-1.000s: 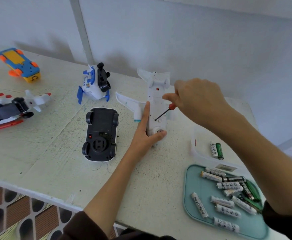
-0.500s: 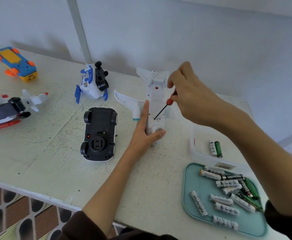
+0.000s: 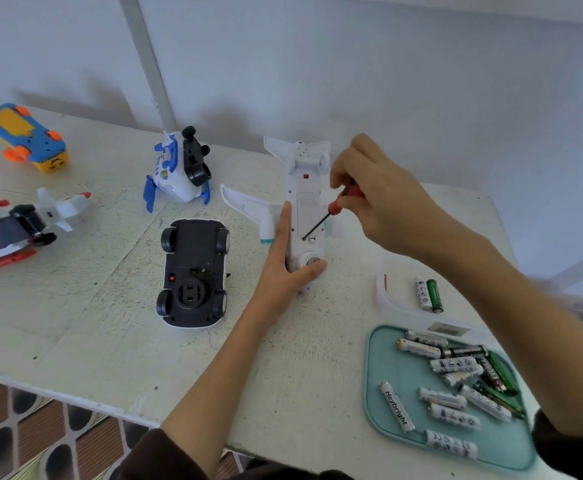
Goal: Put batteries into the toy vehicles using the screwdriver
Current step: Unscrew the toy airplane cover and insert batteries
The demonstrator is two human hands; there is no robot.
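A white toy plane (image 3: 304, 206) lies belly-up at the table's middle. My left hand (image 3: 284, 268) holds its nose end, with the index finger along the left side of the body and the thumb across the nose. My right hand (image 3: 378, 199) pinches a small red-handled screwdriver (image 3: 329, 214). The black shaft slants down-left and its tip rests on the plane's underside beside the battery cover. Several AA batteries (image 3: 452, 382) lie on a teal tray (image 3: 387, 441) at the lower right.
A black toy car (image 3: 193, 271) lies upside down left of the plane. A blue-white toy (image 3: 179, 171), an orange-blue toy (image 3: 23, 136) and a red-white toy (image 3: 16, 226) sit further left. A clear box (image 3: 392, 299) holds two batteries (image 3: 428, 294). The table's front edge is near.
My right hand shifted its grip on the screwdriver, fingers turning around the handle. The tip stays on the plane's underside. My left hand has kept its hold.
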